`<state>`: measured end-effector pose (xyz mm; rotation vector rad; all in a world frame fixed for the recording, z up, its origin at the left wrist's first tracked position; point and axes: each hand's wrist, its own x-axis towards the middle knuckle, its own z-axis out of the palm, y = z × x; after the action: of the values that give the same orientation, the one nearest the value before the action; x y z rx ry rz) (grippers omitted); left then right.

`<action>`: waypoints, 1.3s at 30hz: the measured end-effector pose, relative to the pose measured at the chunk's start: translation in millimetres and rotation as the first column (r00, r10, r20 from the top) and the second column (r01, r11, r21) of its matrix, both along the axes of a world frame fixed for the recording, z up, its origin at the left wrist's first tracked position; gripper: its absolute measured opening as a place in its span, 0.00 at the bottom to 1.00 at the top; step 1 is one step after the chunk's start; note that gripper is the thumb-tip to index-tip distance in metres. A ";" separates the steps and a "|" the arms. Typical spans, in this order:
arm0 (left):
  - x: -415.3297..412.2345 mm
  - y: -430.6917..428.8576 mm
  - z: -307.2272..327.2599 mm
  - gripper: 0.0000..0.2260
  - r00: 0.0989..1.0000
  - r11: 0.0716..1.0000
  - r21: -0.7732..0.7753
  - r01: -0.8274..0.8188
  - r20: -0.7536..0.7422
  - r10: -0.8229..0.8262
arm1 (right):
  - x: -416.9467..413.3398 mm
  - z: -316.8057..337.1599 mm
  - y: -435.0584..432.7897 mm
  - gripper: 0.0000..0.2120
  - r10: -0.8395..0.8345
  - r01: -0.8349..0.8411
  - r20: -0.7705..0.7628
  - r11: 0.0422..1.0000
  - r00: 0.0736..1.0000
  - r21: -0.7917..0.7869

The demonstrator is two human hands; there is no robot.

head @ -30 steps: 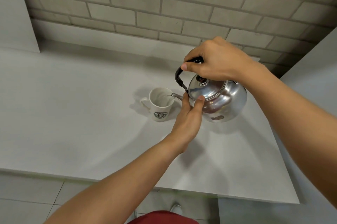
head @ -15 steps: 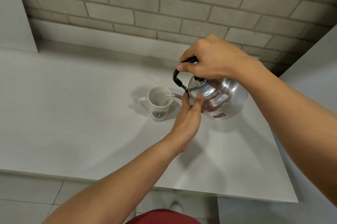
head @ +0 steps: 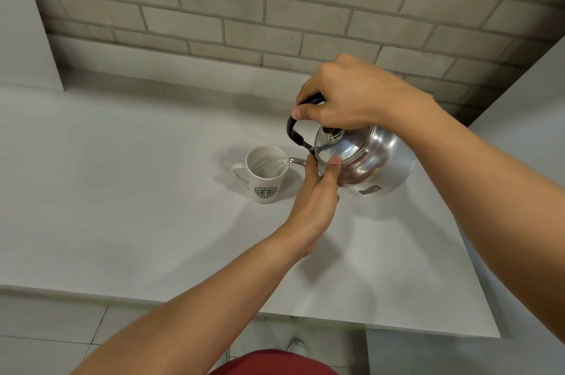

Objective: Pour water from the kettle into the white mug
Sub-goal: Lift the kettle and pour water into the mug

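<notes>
Steel kettle (head: pixel 377 160) tilts toward the white mug (head: pixel 265 176) at its nine o'clock, spout (head: pixel 296 161) over the rim. Your right hand (head: pixel 345 96) curls round its black handle (head: pixel 294 133); your left hand (head: pixel 315 191) braces the lid (head: pixel 339 145) with straight fingers. Tip slowly, stream centred.

Free counter (head: pixel 122 206) stretches left of the mug (head: pixel 265 180), kettle (head: pixel 379 166) spout at its right rim, left hand (head: pixel 315 194) just beside that side, brick wall (head: pixel 244 8) behind.

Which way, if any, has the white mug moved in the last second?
No. The white mug sits at the same spot on the counter, equally far from the brick wall, with the kettle spout over its rim.
</notes>
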<state>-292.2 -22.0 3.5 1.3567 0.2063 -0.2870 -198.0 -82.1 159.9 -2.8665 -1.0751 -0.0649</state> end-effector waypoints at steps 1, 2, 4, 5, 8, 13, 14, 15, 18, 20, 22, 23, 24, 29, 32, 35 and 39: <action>-0.1 -0.2 0.6 0.34 1.000 1.000 0.000 -0.001 -0.001 0.001 | 0.0 0.4 0.3 0.12 0.001 -0.001 0.002 1.000 1.000 0.002; 0.0 -0.3 1.1 0.34 1.000 1.000 -0.003 -0.002 0.001 0.002 | -0.1 0.8 0.7 0.12 0.002 -0.002 0.003 1.000 1.000 0.002; -0.1 -0.3 2.2 0.33 1.000 1.000 -0.011 -0.003 0.004 0.003 | 0.2 1.7 1.4 0.12 0.010 -0.010 0.011 1.000 1.000 -0.007; -0.1 -0.1 2.8 0.33 1.000 1.000 -0.016 -0.001 0.003 0.001 | 0.4 2.2 1.7 0.13 0.013 -0.013 0.015 1.000 1.000 -0.012; 0.4 -0.6 4.2 0.32 1.000 1.000 -0.031 0.005 -0.008 -0.005 | 1.3 4.7 2.5 0.13 0.008 -0.008 0.017 1.000 1.000 -0.030; 1.3 -2.9 6.2 0.32 1.000 0.999 -0.048 0.006 -0.028 -0.007 | 0.1 10.0 2.9 0.14 0.010 -0.010 0.008 0.999 1.000 -0.045; 1.6 -3.3 6.7 0.32 1.000 0.998 -0.056 0.003 -0.028 -0.005 | -0.2 11.0 3.0 0.14 0.011 -0.010 0.009 0.999 1.000 -0.049; 1.9 -3.6 7.1 0.31 1.000 0.998 -0.063 0.000 -0.025 -0.001 | -0.3 12.1 3.3 0.14 0.010 -0.010 0.007 0.999 1.000 -0.052; 2.4 -4.3 8.5 0.27 1.000 0.996 -0.087 -0.009 -0.013 0.008 | -0.9 15.0 4.6 0.13 0.014 -0.015 -0.006 0.998 1.000 -0.061; 2.2 -4.8 9.4 0.25 1.000 0.994 -0.105 -0.012 -0.013 0.011 | -1.4 16.1 5.3 0.13 0.023 -0.024 -0.009 0.997 1.000 -0.071; 2.0 -4.9 10.2 0.23 1.000 0.993 -0.117 -0.016 -0.013 0.014 | -1.4 16.5 5.8 0.13 0.029 -0.030 -0.008 0.997 1.000 -0.073; 1.8 -4.9 10.9 0.23 1.000 0.992 -0.121 -0.017 -0.013 0.016 | -1.2 16.7 6.0 0.13 0.032 -0.032 -0.005 0.997 0.999 -0.074; 1.6 -4.7 11.6 0.22 1.000 0.992 -0.125 -0.018 -0.012 0.016 | -1.2 16.8 6.2 0.14 0.034 -0.034 0.000 0.996 0.999 -0.079; 1.2 -3.3 14.9 0.23 1.000 0.992 -0.125 -0.014 -0.010 0.013 | -0.2 17.8 8.3 0.14 0.037 -0.036 0.007 0.995 0.999 -0.093; 1.0 -2.6 17.2 0.24 1.000 0.992 -0.127 -0.010 -0.014 0.008 | 1.3 17.1 9.3 0.14 0.038 -0.037 0.009 0.995 0.999 -0.090; 0.6 -2.3 19.9 0.23 1.000 0.989 -0.148 -0.009 -0.020 0.006 | 2.7 17.5 10.9 0.14 0.049 -0.048 0.010 0.995 0.999 -0.093; -0.2 -1.3 22.9 0.23 1.000 0.987 -0.159 -0.009 -0.015 0.006 | 4.8 18.1 11.7 0.13 0.059 -0.058 0.007 0.994 0.998 -0.097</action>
<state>-292.4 -23.3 26.4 1.1958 0.1961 -0.3007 -193.2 -70.4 178.0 -2.9200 -1.1957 -0.0245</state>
